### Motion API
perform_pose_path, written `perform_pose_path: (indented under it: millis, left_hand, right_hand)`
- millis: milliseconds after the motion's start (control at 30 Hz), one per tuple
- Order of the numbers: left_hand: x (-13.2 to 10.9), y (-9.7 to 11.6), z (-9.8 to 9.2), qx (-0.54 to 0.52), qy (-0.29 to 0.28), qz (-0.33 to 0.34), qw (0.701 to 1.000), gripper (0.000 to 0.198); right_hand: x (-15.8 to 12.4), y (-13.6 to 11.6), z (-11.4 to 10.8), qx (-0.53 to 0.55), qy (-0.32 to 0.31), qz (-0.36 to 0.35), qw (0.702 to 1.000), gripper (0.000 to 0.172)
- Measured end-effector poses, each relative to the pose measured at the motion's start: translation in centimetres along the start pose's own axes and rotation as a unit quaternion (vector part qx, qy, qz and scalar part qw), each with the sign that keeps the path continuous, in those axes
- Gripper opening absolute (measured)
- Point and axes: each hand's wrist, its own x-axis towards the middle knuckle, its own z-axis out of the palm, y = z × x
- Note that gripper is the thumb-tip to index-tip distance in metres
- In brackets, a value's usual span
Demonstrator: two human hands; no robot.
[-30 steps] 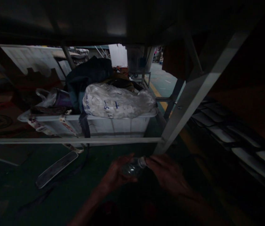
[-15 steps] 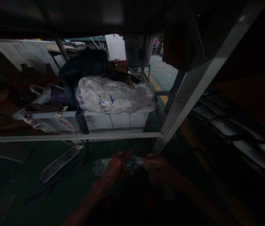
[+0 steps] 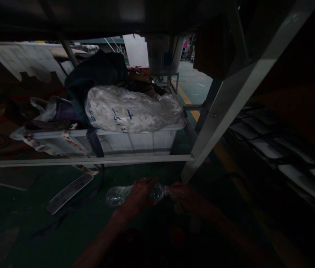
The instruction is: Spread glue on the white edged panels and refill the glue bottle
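Observation:
A clear plastic bottle [image 3: 116,196] lies sideways in the air above the dark green floor, its neck pointing right. Around its middle my left hand [image 3: 142,191] is closed. My right hand [image 3: 181,193] has its fingers pinched at the neck end, where a cap would sit; the cap itself is hidden by the fingers and the dark. Below the hands the picture is too dark to make out much.
Ahead, under a table, a metal bar [image 3: 146,159] crosses in front of a white bin [image 3: 137,143] topped by a stuffed plastic bag [image 3: 135,108]. A table leg [image 3: 230,100] slants at the right. A long flat grey piece [image 3: 70,192] lies on the floor.
The view has shifted slightly. Both hands stay on the bottle, with the right fingers still at its neck; the bottle's base appears slightly further left.

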Motion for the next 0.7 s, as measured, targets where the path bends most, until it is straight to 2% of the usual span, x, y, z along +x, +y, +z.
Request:
perform_pose_path:
  millis: [233,500,567,700]
  left_hand:
    - [0.6,0.6,-0.3,0.046,-0.013,-0.029,0.998,0.068]
    - [1.6,0.3,0.3,0.063,-0.011,-0.012,0.998,0.067]
    - [2.3,-0.4,1.1,0.02,0.004,-0.003,1.0,0.068]
    - [4.7,-2.6,4.2,-0.176,0.056,0.025,0.982,0.071]
  right_hand:
    - [0.4,0.7,0.4,0.01,0.022,-0.008,1.0,0.04]
    - [0.5,1.6,0.7,-0.008,0.026,-0.005,1.0,0.04]
    - [0.6,1.8,0.1,-0.024,0.027,0.0,0.999,0.038]
    - [1.3,2.6,-1.3,-0.082,0.029,0.009,0.996,0.028]
